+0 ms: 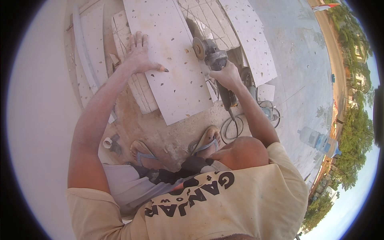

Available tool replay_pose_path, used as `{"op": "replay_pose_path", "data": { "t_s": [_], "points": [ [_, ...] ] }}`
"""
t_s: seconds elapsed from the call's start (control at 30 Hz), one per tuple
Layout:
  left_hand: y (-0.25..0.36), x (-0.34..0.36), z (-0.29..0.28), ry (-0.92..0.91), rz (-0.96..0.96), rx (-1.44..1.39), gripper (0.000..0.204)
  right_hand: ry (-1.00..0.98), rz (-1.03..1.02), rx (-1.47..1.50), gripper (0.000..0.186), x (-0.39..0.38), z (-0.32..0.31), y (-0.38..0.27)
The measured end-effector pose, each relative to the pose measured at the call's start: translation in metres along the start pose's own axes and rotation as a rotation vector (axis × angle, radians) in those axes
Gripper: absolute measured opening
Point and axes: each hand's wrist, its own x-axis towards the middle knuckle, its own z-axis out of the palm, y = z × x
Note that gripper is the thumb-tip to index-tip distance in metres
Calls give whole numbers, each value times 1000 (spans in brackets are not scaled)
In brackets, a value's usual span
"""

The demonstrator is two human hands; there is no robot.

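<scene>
A long white terrazzo-look slab (180,90) with dark and brown chips lies in front of me. My left hand (140,56) presses flat on its left edge, fingers spread and thumb stretched onto the surface. In my right hand (229,76) is an angle grinder (216,59), gripped round its body. The grinder's round disc (199,48) stands upright at the slab's right edge; whether it touches the slab I cannot tell. A cord runs from the grinder's rear end down toward the floor. Dust coats both hands.
White blocks (140,92) prop the slab. Another speckled slab (256,52) lies to the right, and narrow strips (86,52) lie left. A coiled black cable (232,130) rests near my right foot. A pipe fitting (112,143) sits by my left foot; a large water bottle (319,141) lies far right.
</scene>
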Motion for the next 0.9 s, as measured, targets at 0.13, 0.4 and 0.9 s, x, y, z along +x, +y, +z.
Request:
{"op": "replay_pose_path", "data": {
  "t_s": [0.13,0.4,0.9],
  "points": [
    [3,-4,-6,-23,-8,2,144,9,-4,-1,68,3,2,1],
    [1,-5,-5,-10,-1,-32,145,-48,54,40,65,-9,-1,-8],
    [1,-1,-5,-19,2,-29,147,-4,10,20,65,11,3,-2]
  ]
}}
